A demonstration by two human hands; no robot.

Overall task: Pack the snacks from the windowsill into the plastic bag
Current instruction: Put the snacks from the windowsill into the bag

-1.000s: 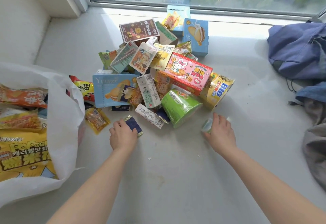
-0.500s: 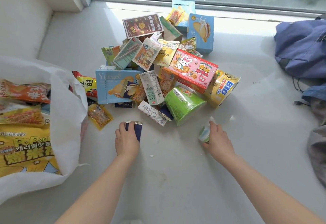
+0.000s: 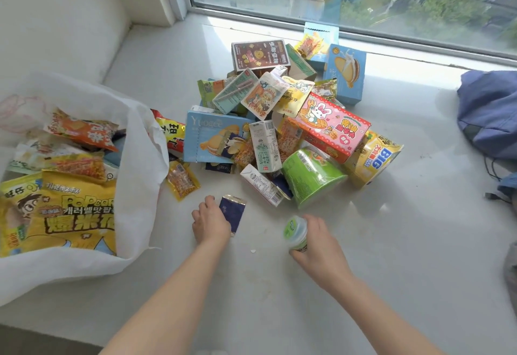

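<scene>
Head view: left hand (image 3: 210, 223) gripped a dark blue packet (image 3: 232, 212), right hand (image 3: 319, 238) was closed around a small green-lidded cup (image 3: 295, 232), both low over the windowsill (image 3: 391, 228) and apart. Snack pile (image 3: 279, 130) sat just beyond them. White plastic bag (image 3: 137, 158) lay open at left, already holding snacks.

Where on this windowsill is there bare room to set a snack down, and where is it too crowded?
Bare sill lies in front of the snack pile, around the left hand and right hand. Another free patch runs between the pile and the blue cloth; a third behind the plastic bag, toward the wall. The pile and the bag's mouth are crowded.
</scene>
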